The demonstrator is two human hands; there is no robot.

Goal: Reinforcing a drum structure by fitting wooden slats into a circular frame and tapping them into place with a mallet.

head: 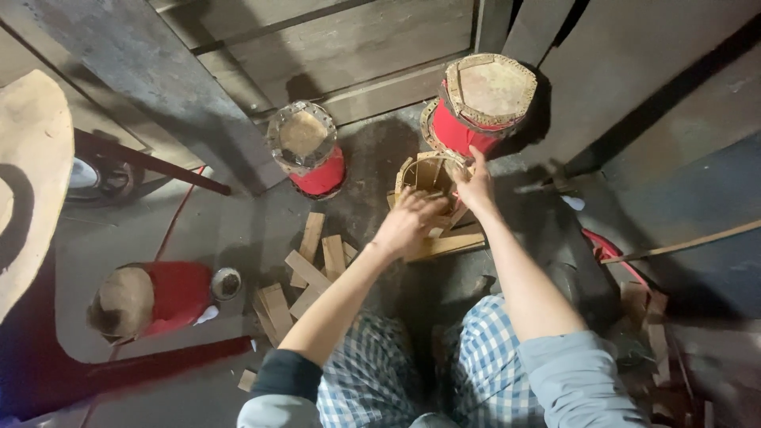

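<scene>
**Both hands on an open wooden frame on the floor**

The grip of the left hand (408,223) closes over the near rim of a small open wooden frame (426,176), fingers curled down onto its slats. The right hand (476,189) holds the far right edge of the same frame, thumb and fingers pinched on the rim. The frame sits on the floor (238,222) directly under both hands, tilted slightly toward the person.

Just beyond the right hand stands a red drum-shaped stool (483,103) with a worn flat top; a second red stool (307,150) stands farther left of the hands. Loose wooden slats (309,273) lie scattered on the floor beside the left forearm. A third red stool (151,299) lies on its side well to the left. Checked trousers (372,372) show below the arms.
</scene>
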